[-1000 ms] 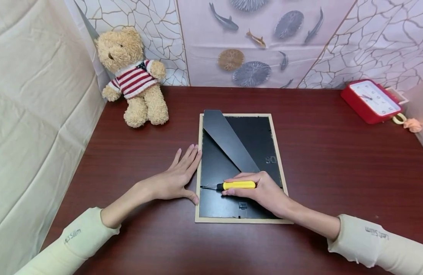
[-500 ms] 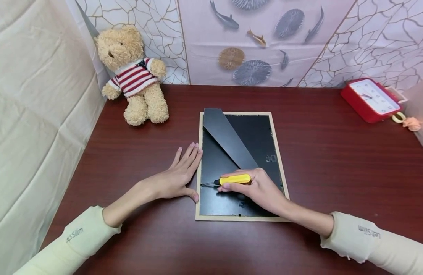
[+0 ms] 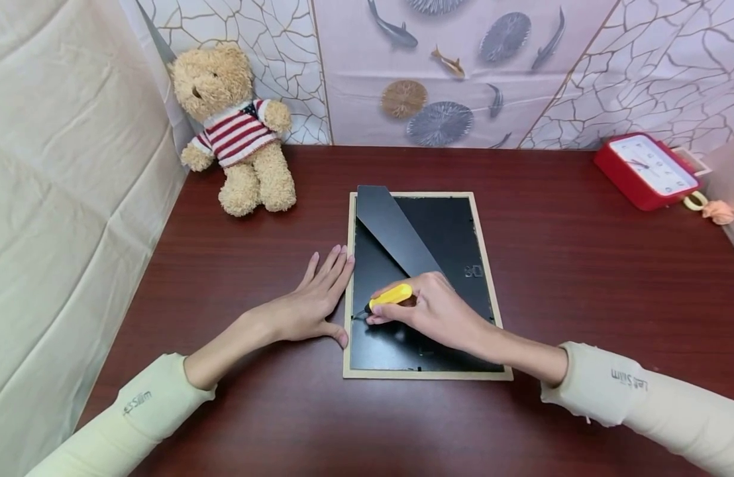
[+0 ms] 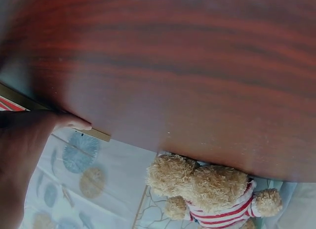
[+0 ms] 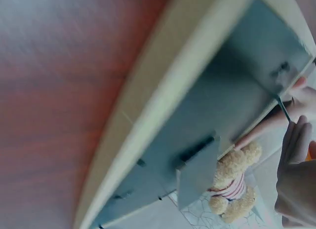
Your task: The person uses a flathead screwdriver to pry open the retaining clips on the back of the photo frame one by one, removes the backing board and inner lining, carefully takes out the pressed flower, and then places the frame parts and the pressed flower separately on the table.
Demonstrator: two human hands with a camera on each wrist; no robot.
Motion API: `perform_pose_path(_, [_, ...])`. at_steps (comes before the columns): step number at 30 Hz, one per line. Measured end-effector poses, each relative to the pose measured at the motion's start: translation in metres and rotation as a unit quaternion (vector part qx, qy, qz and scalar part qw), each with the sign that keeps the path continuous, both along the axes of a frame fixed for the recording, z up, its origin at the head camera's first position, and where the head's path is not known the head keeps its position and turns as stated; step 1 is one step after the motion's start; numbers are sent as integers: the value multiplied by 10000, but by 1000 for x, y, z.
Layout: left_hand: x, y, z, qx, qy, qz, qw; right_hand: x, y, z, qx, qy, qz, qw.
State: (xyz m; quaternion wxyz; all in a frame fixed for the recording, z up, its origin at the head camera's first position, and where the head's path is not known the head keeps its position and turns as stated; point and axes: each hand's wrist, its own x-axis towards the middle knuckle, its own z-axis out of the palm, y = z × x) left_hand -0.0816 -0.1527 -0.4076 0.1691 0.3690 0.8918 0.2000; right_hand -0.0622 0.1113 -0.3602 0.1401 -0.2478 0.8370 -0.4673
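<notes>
A picture frame (image 3: 426, 375) lies face down, its black back panel (image 3: 373, 351) up and a slanted stand leg (image 3: 397, 228) folded over it. My right hand (image 3: 447, 315) pinches a screwdriver (image 3: 392, 295) by its yellow handle. The tip meets a small tab at the frame's left inner edge; the right wrist view shows the thin shaft (image 5: 283, 108) there. With fingers spread, my left hand (image 3: 307, 310) rests on the table, fingertips and thumb against the frame's left side. In the left wrist view, that hand (image 4: 22, 150) is dark beside the frame's edge (image 4: 98, 134).
A teddy bear (image 3: 238, 129) in a striped sweater sits at the back left, against the wall covering. At the back right of the dark red table (image 3: 558, 265) stands a red clock (image 3: 644, 171), with a small peach-coloured item (image 3: 719, 212) beside it.
The screwdriver's handle has tilted up from nearly flat, its tip staying at the left edge. My right hand has shifted slightly left and up. The left hand keeps its place.
</notes>
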Motion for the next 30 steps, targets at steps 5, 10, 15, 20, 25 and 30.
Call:
perform_pose_path(5, [-1, 0, 0, -3, -3, -14, 10000, -4, -9, 10, 97, -50, 202, 9997])
perform_pose_path(10, [-2, 0, -1, -48, -6, -1, 10000, -8, -20, 20, 262, -83, 507, 9983])
perform_pose_path(15, [-2, 0, -1, -67, -21, -9, 10000, -11, -28, 27, 580, 19, 751, 9955])
perform_pose_path(20, [-3, -1, -1, 66, -20, -10, 10000, -21, -21, 32, 634, 374, 907, 9931])
perform_pose_path(25, [7, -4, 1, 350, -100, -92, 9993, -37, 8, 47, 146, 1263, 433, 9909])
perform_pose_path(30, [29, -6, 1, 602, -382, -76, 9974, -80, 54, 56, 533, 1467, -264, 9874])
